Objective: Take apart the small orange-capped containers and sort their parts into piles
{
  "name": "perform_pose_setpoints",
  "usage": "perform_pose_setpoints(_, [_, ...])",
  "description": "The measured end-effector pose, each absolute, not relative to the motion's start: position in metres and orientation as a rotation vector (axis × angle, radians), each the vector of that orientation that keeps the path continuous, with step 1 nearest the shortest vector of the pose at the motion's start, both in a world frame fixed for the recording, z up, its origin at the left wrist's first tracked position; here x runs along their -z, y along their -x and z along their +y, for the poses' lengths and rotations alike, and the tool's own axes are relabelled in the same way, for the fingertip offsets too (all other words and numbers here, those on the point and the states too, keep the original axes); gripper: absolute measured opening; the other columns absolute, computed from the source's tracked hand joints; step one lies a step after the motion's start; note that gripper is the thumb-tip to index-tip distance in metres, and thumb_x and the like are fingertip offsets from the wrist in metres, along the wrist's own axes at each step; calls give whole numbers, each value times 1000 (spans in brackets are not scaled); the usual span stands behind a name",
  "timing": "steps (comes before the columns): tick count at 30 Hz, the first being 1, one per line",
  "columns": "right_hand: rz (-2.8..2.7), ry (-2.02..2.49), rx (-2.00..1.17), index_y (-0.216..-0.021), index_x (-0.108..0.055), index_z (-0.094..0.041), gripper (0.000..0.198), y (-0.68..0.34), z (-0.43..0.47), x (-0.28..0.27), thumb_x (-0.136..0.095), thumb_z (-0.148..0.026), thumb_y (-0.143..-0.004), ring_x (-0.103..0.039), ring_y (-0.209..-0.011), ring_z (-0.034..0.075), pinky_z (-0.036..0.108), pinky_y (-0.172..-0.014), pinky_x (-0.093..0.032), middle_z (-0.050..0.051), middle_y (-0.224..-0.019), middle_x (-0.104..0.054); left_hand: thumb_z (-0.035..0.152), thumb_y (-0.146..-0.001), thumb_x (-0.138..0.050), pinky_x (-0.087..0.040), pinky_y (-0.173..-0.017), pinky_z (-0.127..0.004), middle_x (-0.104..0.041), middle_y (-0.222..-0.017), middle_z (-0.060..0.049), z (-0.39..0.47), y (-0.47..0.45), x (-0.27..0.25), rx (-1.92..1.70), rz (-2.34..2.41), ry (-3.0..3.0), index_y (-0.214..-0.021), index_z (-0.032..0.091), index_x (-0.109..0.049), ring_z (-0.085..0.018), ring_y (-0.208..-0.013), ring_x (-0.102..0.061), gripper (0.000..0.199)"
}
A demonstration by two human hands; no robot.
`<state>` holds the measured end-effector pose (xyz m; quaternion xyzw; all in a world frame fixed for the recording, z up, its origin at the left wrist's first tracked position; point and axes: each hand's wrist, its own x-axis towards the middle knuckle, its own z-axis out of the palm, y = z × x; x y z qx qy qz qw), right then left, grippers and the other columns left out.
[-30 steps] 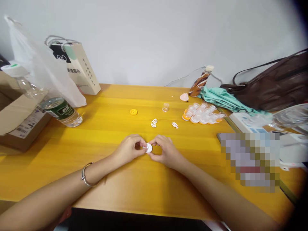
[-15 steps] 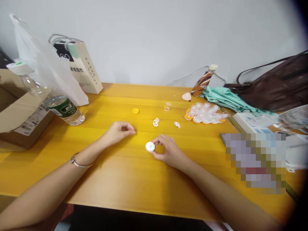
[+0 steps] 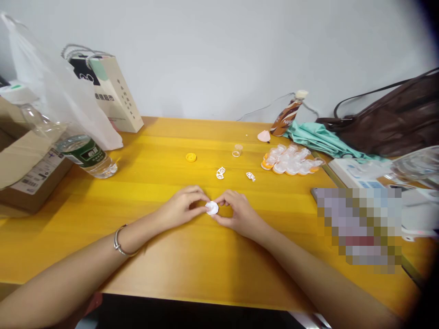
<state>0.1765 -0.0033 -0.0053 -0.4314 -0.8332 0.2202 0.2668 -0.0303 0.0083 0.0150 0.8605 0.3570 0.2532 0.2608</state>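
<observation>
Between my two hands, above the table's middle, is a small white round disc (image 3: 212, 209). My right hand (image 3: 240, 214) pinches its right edge between thumb and fingers. On the opposite side, my left hand (image 3: 181, 209) has its thumb and fingertips closed on the rim. Beyond the hands lie white lattice pieces (image 3: 220, 173) and another white lattice piece (image 3: 250, 176). A yellow round part (image 3: 191, 157) and a small clear cup (image 3: 237, 151) rest farther back.
Several clear capsules with orange bases (image 3: 290, 162) cluster at right, near a brown drink bottle (image 3: 285, 116), teal cloth (image 3: 318, 139) and dark bag (image 3: 380, 121). At left stand a water bottle (image 3: 85, 153), cardboard box (image 3: 37, 176), plastic bag (image 3: 68, 98) and paper bag (image 3: 120, 100).
My left hand has moved right and taken hold of the white disc's left edge. The right hand keeps its grip in nearly the same spot. The view has shifted slightly.
</observation>
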Motion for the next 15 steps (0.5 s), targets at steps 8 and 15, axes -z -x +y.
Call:
perform_pose_setpoints(8, [-2281,1169,-580,-87,-58,-21,19,-175,-4,5,-66,-31,-73,-54,-84,17,30,-73,-34,2,-85,-60,29,-85,-54,-43,-76,-29,-61,-87,-4,5,23,-8,-722,938,-2461,-93,19,-65,-14,-81,-55,17])
perform_pose_setpoints(15, [-2335,1088,-607,-87,-56,-22,16,-175,-5,4,-64,-30,-77,-54,-85,17,31,-75,-36,2,-86,-59,31,-87,-52,-40,-71,-28,-61,-83,-3,2,19,-4,-728,973,-2527,-90,20,-65,-14,-77,-54,18])
